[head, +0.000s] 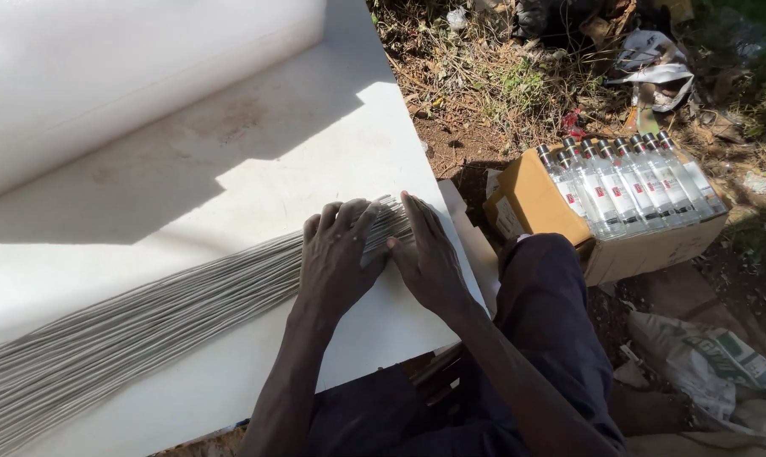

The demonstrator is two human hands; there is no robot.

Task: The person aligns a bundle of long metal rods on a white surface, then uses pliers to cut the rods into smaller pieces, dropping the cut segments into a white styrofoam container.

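A long bundle of thin grey rods (146, 326) lies diagonally across a white slab (256, 161), running from the lower left up to the slab's right edge. My left hand (336, 258) rests flat on the rods near their right end, fingers spread. Beside it, my right hand (425, 254) presses palm-down on the same end of the bundle, close to the slab's edge. Neither hand grips anything; both lie on top of the rods.
A white wall (104, 68) rises behind the slab. To the right, on bare ground with dry grass and litter, stands a cardboard box (535, 203) with several clear bottles (628, 182) lying on top. My dark-trousered knee (552, 296) is beside it.
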